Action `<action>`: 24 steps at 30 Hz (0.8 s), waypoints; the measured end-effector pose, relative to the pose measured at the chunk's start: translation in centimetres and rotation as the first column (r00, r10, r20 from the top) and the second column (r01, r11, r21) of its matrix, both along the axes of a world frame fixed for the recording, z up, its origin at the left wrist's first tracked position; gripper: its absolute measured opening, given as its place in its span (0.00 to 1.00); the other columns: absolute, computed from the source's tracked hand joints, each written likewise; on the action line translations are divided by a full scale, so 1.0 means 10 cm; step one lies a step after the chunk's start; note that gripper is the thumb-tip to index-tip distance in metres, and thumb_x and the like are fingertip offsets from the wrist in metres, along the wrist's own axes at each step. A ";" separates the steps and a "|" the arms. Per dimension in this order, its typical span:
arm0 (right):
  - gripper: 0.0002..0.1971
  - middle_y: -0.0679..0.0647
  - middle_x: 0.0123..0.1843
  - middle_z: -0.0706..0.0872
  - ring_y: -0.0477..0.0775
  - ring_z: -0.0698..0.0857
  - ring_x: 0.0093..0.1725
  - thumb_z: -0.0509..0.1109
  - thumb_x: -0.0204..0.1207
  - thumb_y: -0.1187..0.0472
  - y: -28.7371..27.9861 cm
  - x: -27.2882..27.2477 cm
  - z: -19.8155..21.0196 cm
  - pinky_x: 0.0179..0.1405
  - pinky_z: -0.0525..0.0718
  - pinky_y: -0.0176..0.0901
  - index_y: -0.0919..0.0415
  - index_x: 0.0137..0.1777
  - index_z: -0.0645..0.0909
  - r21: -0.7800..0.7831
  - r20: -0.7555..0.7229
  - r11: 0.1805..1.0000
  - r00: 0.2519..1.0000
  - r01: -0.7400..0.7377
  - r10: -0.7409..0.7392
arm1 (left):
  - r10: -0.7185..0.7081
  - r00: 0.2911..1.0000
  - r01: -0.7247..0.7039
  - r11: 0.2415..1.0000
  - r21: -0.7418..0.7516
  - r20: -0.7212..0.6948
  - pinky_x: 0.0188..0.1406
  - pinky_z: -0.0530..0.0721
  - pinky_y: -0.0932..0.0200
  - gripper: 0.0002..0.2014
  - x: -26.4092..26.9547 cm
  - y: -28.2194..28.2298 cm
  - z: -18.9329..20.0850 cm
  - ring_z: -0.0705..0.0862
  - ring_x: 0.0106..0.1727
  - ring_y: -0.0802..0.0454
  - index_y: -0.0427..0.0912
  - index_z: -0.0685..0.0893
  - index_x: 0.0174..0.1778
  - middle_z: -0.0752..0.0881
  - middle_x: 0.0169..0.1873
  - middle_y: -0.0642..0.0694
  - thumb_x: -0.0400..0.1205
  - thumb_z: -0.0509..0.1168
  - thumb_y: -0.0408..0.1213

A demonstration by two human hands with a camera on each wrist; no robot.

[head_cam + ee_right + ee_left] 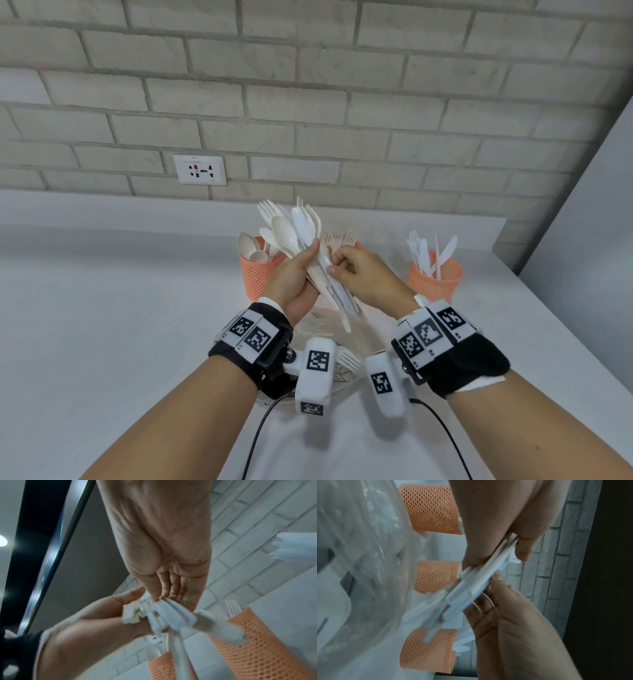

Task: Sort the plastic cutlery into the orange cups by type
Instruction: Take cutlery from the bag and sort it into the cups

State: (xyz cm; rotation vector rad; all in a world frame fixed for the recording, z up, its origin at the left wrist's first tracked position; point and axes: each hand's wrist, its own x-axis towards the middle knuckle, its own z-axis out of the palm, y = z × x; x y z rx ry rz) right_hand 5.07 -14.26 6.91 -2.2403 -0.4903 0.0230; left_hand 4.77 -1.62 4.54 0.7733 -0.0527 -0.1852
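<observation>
On the white tabletop (102, 308), the left orange mesh plastic cup (257, 274) holds spoons. My left hand (294, 277) grips a mixed bundle of white plastic cutlery (294, 233) above the cups. My right hand (359, 270) pinches one handle in that bundle. The right orange mesh plastic cup (433, 281) holds knives.

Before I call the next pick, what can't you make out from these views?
- Middle orange cup: head view, hidden behind both hands; only fork tines show.
- Which piece the right hand pinches from the bundle: handles overlap; wrist views blurred.
- Clear bowl contents: covered by wrist cameras.
</observation>
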 end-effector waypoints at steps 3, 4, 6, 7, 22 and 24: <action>0.05 0.49 0.37 0.76 0.43 0.73 0.33 0.59 0.83 0.62 -0.05 0.00 -0.06 0.31 0.70 0.29 0.62 0.51 0.75 -0.079 0.048 0.997 0.999 0.019 -0.016 | 0.007 1.000 -0.006 1.000 0.026 -0.020 0.44 0.90 0.54 0.16 0.00 -0.06 0.00 0.89 0.47 0.45 0.26 0.75 0.65 0.87 0.49 0.33 0.84 0.52 0.27; 0.05 0.46 0.39 0.75 0.41 0.72 0.33 0.57 0.84 0.62 -0.06 -0.01 -0.07 0.29 0.70 0.27 0.62 0.52 0.73 -0.086 0.061 0.996 0.998 0.020 -0.015 | 0.014 0.999 -0.013 0.999 0.039 -0.030 0.43 0.90 0.54 0.17 0.00 -0.08 0.00 0.88 0.48 0.44 0.26 0.74 0.66 0.86 0.50 0.33 0.83 0.51 0.25; 0.04 0.47 0.45 0.74 0.42 0.74 0.36 0.54 0.85 0.62 -0.10 -0.01 -0.08 0.30 0.72 0.24 0.60 0.51 0.69 -0.048 0.058 0.998 0.998 0.030 -0.027 | 0.017 0.999 -0.015 0.998 0.065 -0.039 0.40 0.90 0.52 0.15 0.02 -0.15 -0.02 0.86 0.49 0.43 0.27 0.76 0.63 0.85 0.50 0.33 0.83 0.52 0.24; 0.04 0.50 0.48 0.76 0.46 0.76 0.37 0.53 0.85 0.62 -0.12 0.00 -0.08 0.34 0.75 0.29 0.59 0.51 0.68 -0.020 0.047 0.999 0.998 0.040 -0.039 | 0.024 0.999 -0.022 0.997 0.076 -0.034 0.37 0.90 0.52 0.13 0.02 -0.17 -0.03 0.86 0.48 0.43 0.28 0.78 0.60 0.85 0.48 0.33 0.83 0.53 0.23; 0.05 0.47 0.34 0.81 0.43 0.80 0.35 0.66 0.79 0.61 -0.32 0.04 -0.04 0.39 0.79 0.31 0.62 0.47 0.81 0.290 0.152 0.952 0.977 0.099 -0.148 | 0.031 0.999 -0.039 0.975 0.218 0.040 0.40 0.90 0.54 0.18 0.05 -0.52 -0.03 0.90 0.39 0.49 0.35 0.81 0.58 0.89 0.40 0.39 0.80 0.53 0.16; 0.04 0.49 0.35 0.84 0.48 0.83 0.37 0.70 0.76 0.63 -0.32 0.09 -0.04 0.41 0.83 0.40 0.64 0.45 0.84 0.302 0.130 0.945 0.977 0.125 -0.170 | 0.000 0.998 -0.016 0.972 0.234 0.069 0.39 0.89 0.54 0.21 0.04 -0.53 -0.03 0.89 0.40 0.49 0.35 0.79 0.62 0.87 0.43 0.39 0.79 0.50 0.15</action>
